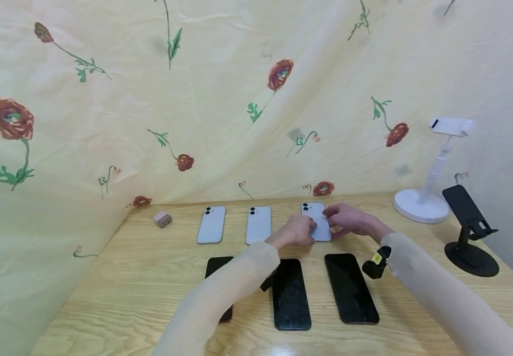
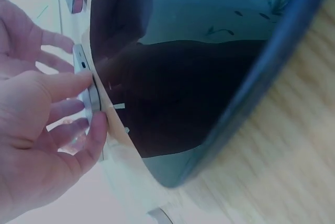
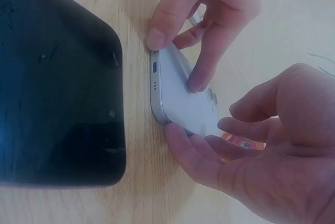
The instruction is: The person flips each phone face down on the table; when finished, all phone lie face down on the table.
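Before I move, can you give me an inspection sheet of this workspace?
Surface: pale wooden table.
Job's things: three pale phones in the far row, camera side up; three black phones nearer, the leftmost partly hidden by the left sleeve.
Clutter: pinkish block at far left; white stand and black stand at right.
Left hand: pinches the rightmost pale phone.
Right hand: fingertips touch its right side.
Cables: nothing seen.
Surroundings: floral cloth behind.

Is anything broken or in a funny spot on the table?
I can't see anything broken or spilled. The white phones and black phones lie in two rows. Only the little pinkish cube looks a bit odd: it sits off by itself, back left, turned at an angle.
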A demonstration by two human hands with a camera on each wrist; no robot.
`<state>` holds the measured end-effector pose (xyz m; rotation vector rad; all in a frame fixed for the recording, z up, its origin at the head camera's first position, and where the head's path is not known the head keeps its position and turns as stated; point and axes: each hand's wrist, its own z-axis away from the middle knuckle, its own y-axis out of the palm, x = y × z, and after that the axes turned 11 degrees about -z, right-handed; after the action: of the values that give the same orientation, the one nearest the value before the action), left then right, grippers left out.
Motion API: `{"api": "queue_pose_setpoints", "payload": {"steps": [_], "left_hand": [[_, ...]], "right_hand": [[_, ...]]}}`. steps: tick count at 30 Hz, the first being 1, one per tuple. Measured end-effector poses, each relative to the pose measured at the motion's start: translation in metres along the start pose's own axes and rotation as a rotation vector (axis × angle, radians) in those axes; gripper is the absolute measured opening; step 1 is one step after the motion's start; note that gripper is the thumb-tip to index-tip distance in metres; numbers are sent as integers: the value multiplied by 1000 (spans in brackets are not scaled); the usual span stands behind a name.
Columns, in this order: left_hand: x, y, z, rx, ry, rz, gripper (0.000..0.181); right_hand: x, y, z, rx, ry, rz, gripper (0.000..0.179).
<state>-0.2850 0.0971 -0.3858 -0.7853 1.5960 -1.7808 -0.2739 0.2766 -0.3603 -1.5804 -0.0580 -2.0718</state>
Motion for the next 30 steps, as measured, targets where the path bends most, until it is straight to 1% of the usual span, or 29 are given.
{"api": "queue_pose_setpoints", "payload": {"steps": [5, 8, 11, 13, 16, 18, 19, 22, 25, 28, 30], "left_hand": [[9, -1, 4, 23, 48, 11, 48], [13, -3, 9, 22, 46, 53, 50], [18, -7, 18, -10, 23, 117, 48], [23, -10, 27, -47, 11, 158, 41], [35, -14, 45, -131, -11, 207, 35], [44, -18, 61, -173, -26, 238, 33], [49, -19, 69, -200, -35, 255, 35], [65, -23, 94, -247, -49, 295, 33], [79, -24, 119, -286, -68, 330, 32], [92, -24, 143, -326, -104, 354, 32], [99, -24, 158, -350, -140, 364, 31]], "right_hand": [[1, 1, -3, 6, 6, 3, 59], [2, 1, -3, 13, 12, 8, 60], [4, 1, -1, 14, 20, 14, 60], [5, 1, 0, 11, 20, 33, 59], [8, 2, 2, 0, 7, 86, 57], [10, 3, 2, -12, -14, 135, 55], [11, 4, 2, -19, -21, 157, 55], [14, 7, 0, -43, -47, 214, 52], [16, 11, 0, -64, -77, 249, 50], [20, 15, 1, -84, -110, 281, 48], [24, 20, 2, -87, -131, 284, 47]]}}
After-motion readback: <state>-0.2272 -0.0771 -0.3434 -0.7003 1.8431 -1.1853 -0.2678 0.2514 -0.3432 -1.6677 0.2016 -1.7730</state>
